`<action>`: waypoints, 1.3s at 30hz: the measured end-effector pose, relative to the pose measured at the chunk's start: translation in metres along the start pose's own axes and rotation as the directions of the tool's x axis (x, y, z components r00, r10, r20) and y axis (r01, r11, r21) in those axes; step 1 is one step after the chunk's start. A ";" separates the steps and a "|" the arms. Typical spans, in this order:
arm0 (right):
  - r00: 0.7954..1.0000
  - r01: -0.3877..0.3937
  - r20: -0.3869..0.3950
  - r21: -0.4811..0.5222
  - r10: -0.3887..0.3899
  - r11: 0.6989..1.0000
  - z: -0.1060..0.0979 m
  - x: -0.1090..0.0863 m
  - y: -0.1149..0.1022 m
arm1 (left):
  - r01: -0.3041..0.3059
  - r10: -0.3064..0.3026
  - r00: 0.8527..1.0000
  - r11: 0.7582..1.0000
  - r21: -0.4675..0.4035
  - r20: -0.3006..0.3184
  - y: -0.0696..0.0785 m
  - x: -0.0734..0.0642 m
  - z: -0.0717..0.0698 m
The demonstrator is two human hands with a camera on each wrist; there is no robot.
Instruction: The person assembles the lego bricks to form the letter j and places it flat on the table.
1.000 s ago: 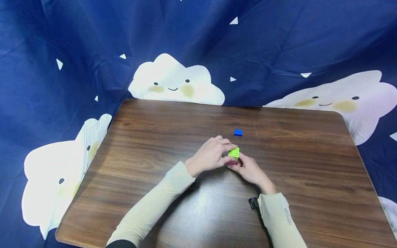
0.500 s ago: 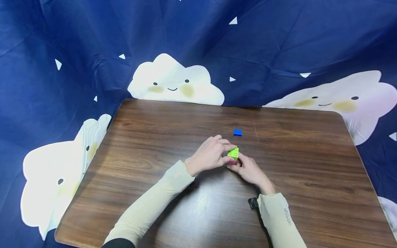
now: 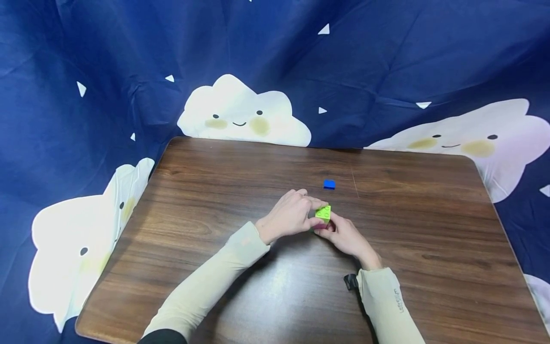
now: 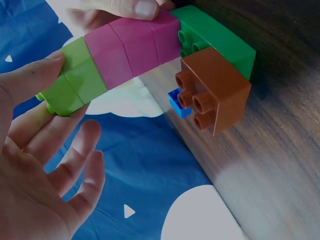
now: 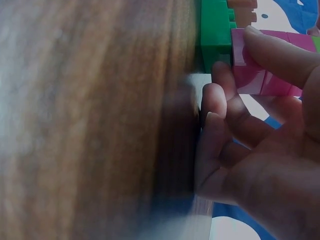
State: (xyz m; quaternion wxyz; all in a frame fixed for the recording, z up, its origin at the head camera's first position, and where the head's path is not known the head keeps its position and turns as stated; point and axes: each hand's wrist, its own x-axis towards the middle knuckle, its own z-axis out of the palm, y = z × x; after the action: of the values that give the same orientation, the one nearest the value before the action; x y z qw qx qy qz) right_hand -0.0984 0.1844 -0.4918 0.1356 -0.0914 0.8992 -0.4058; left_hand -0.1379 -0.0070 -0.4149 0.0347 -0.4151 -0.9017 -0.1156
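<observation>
Near the middle of the table stands a stack of toy building bricks: lime green bricks (image 3: pixel 323 213) on top, magenta bricks (image 4: pixel 131 47) below, and a green brick (image 4: pixel 227 45) at the base. My left hand (image 3: pixel 289 218) pinches the lime part between thumb and fingers, its other fingers loosely bent. Lower down, my right hand (image 3: pixel 350 237) grips the magenta part, with its thumb (image 5: pixel 272 52) along one face and fingertips close to the green brick. An orange-brown brick (image 4: pixel 222 92), studs showing, sits beside the magenta column at the green brick; the head view hides it.
A small blue brick (image 3: pixel 329 184) lies on the wooden table (image 3: pixel 429 215), just beyond the hands. Behind the table hangs a dark blue curtain (image 3: pixel 365 57) with white clouds. A black strap (image 3: pixel 351 282) is at the right wrist.
Both hands keep their holds on the stack, which stays in nearly the same place. Some left fingers shift slightly; the blue brick has not moved.
</observation>
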 end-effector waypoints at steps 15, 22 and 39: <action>1.000 0.012 -0.008 0.014 -0.011 1.000 0.000 0.000 -0.001 | 0.000 -0.003 1.000 0.994 -0.105 -0.030 0.000 -0.002 0.004; 0.999 0.026 -0.021 0.010 -0.026 1.000 0.000 0.000 0.000 | 0.026 -0.024 1.000 0.980 -0.196 0.015 0.000 -0.003 0.005; 1.000 -0.022 0.000 0.073 0.022 0.997 -0.002 -0.003 -0.001 | 0.242 -0.258 0.965 0.828 -0.506 0.040 -0.037 -0.036 0.031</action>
State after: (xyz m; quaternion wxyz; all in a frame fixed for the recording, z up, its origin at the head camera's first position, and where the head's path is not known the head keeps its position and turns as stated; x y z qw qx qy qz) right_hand -0.0966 0.1863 -0.4896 0.1431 -0.0764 0.8847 -0.4370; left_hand -0.1414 -0.0494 -0.4576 -0.0772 -0.2863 -0.8854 -0.3579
